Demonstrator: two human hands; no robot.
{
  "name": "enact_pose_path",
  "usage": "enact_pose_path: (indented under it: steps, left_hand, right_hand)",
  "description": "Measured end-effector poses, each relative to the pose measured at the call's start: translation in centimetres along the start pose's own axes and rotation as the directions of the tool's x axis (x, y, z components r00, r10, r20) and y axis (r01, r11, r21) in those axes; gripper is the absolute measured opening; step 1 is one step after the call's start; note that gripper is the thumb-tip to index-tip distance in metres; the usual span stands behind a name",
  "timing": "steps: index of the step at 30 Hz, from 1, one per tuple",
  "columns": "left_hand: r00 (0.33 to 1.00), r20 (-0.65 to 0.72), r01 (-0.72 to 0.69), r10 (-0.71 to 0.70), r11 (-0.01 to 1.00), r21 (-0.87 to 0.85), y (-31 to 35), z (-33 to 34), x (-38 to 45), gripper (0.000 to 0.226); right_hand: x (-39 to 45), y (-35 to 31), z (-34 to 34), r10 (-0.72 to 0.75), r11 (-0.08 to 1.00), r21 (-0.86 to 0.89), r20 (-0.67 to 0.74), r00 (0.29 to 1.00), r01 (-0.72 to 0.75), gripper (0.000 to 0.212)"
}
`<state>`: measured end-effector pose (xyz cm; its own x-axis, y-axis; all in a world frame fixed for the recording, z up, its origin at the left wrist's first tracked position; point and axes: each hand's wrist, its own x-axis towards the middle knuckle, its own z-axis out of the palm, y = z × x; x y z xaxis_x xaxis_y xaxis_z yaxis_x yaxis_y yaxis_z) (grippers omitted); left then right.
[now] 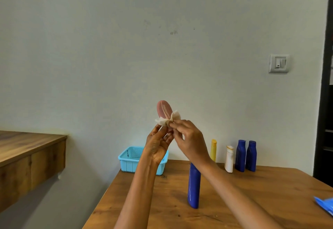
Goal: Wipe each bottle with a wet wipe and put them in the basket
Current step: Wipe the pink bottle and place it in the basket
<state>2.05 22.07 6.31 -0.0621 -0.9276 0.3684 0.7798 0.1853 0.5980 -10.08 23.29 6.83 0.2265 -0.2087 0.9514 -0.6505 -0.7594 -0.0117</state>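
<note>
I hold a pink bottle [163, 109] up above the table, its rounded end pointing upward. My left hand [158, 144] grips its lower part from below. My right hand [189, 137] pinches a crumpled white wet wipe [169, 120] against the bottle's side. A light blue basket [129, 158] stands at the table's far left edge, partly hidden behind my left hand. A tall blue bottle [194, 186] stands upright on the table under my right forearm. Against the wall stand a yellow bottle [213, 149], a white bottle [229, 158] and two dark blue bottles [241, 155] [251, 155].
The wooden table [252, 201] reaches to the wall. A blue wipes pack [325, 206] lies at the right edge. A wooden counter [27, 153] juts out at the left, with a gap between it and the table. A wall switch [279, 63] and a dark door frame are at right.
</note>
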Motion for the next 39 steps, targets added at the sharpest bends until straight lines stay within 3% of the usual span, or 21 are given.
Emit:
enact_pose_path:
  steps: [4, 7, 11, 15, 22, 28, 31, 39]
  left_hand:
    - [0.999, -0.026, -0.022, 0.022, 1.0, 0.001, 0.0, 0.0, 0.1, 0.041]
    - [0.995, -0.051, -0.089, 0.091, 0.996, 0.031, 0.3, 0.6, 0.1, 0.064]
    - [0.987, -0.058, -0.147, 0.151, 0.987, 0.063, 0.6, 0.8, 0.1, 0.077]
    - [0.986, -0.086, -0.143, 0.146, 0.989, 0.042, 0.6, 0.2, 0.1, 0.067]
    - [0.993, -0.05, -0.106, 0.109, 0.993, 0.056, 0.6, 0.8, -0.2, 0.075]
    - [0.991, -0.056, -0.121, 0.124, 0.991, 0.049, 1.2, 0.5, -0.1, 0.072]
    - [0.992, -0.068, -0.106, 0.111, 0.992, 0.07, 0.7, 0.4, 0.0, 0.072]
    - [0.992, -0.083, -0.087, 0.092, 0.994, 0.066, 0.3, 0.2, 0.3, 0.063]
  right_hand:
    - [0.2, -0.6, -0.1, 0.115, 0.984, 0.144, -0.033, 0.993, -0.109, 0.022]
    - [1.9, -0.5, -0.1, 0.277, 0.939, 0.238, -0.098, 0.956, -0.247, 0.025]
    - [3.1, -0.5, 0.1, 0.387, 0.893, 0.272, -0.058, 0.92, -0.358, 0.034]
    - [1.3, -1.1, 0.7, 0.28, 0.947, 0.172, -0.035, 0.959, -0.27, 0.022]
    - [3.6, -0.3, 0.2, 0.325, 0.922, 0.254, -0.097, 0.941, -0.293, 0.016]
    - [1.4, -0.8, 1.0, 0.181, 0.948, 0.282, -0.09, 0.979, -0.15, 0.012]
    - [0.6, -0.7, 1.0, 0.245, 0.922, 0.326, -0.076, 0.967, -0.208, 0.016]
    - [1.9, -0.8, 0.4, 0.12, 0.988, 0.1, -0.043, 0.992, -0.115, 0.031]
